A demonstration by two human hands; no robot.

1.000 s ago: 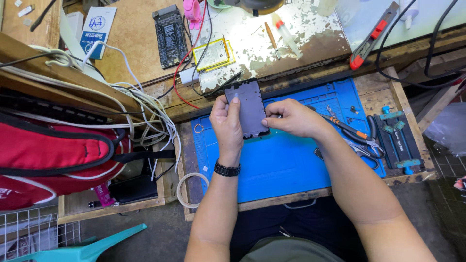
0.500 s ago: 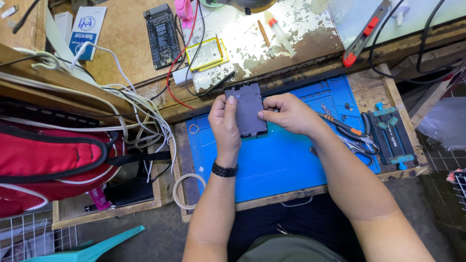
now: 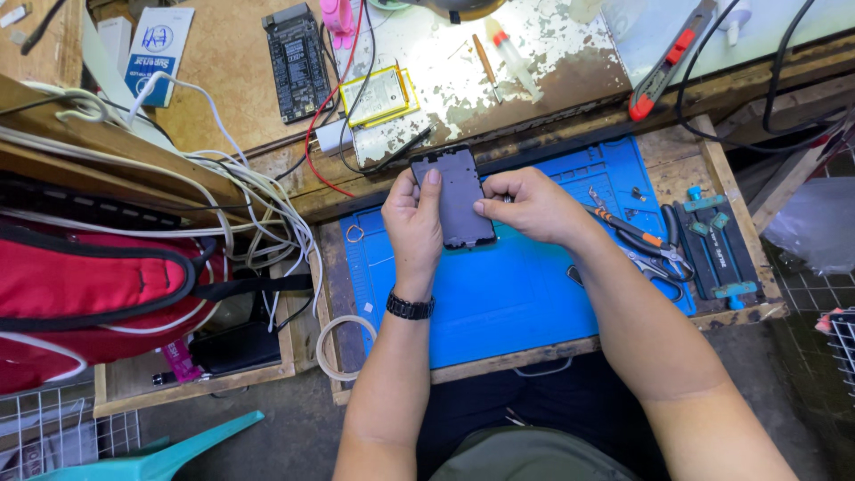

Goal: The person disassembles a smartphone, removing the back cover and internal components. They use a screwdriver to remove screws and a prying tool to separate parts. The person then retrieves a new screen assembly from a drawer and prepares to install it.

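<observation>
Both hands hold a dark phone frame (image 3: 459, 198) just above the far edge of a blue work mat (image 3: 499, 294). The left hand (image 3: 411, 223) cups the frame's left long side, its fingers (image 3: 431, 189) closed against the face and thumb side hidden. The right hand (image 3: 533, 205) presses from the right, its fingers (image 3: 485, 207) pinched narrow on the frame's right edge.

The mat lies in a shallow wooden tray (image 3: 534, 356) set lower than the worktop (image 3: 499, 80) beyond it. The raised lip of the worktop runs just behind the frame's top end, so there is little room to push forward. Toward the person the mat is bare and open, between the two forearms. To the left, the mat's edge and a small metal ring (image 3: 354, 233) lie near the left wrist, which wears a black watch (image 3: 410, 306).

On the right, orange-handled pliers (image 3: 628, 227) and scissors (image 3: 655, 263) lie just beside the right forearm, with a dark clamp jig with teal knobs (image 3: 712, 245) further out by the tray's right rim. Behind the frame on the worktop sit a yellow-edged flat battery (image 3: 378, 95), a dark circuit board (image 3: 297, 62), red and black wires (image 3: 334, 116) and a red-handled utility knife (image 3: 663, 67). White cables (image 3: 240, 187) hang over the left ledge above a red bag (image 3: 98, 285).
</observation>
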